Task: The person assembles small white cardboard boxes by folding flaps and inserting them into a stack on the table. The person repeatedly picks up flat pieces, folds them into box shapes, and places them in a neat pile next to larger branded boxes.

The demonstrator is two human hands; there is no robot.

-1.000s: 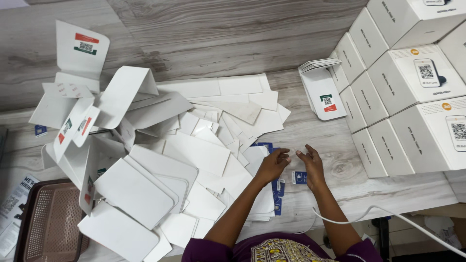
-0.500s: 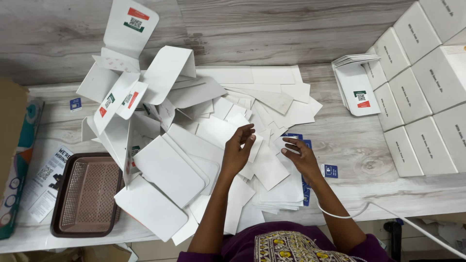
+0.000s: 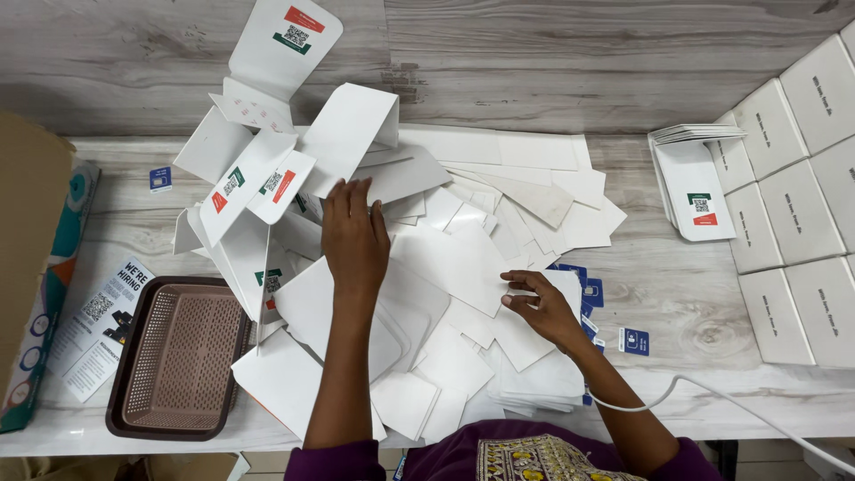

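The left hand (image 3: 354, 233) lies flat with fingers spread, grasping nothing, on the heap of white card sheets (image 3: 445, 258) that covers the middle of the table (image 3: 677, 294). The right hand (image 3: 545, 307) pinches the edge of one white sheet near the heap's right side, just beside small blue cards (image 3: 634, 341). A brown mesh tray (image 3: 183, 356) sits left of the heap, and white boxes (image 3: 793, 223) stand in rows at the right.
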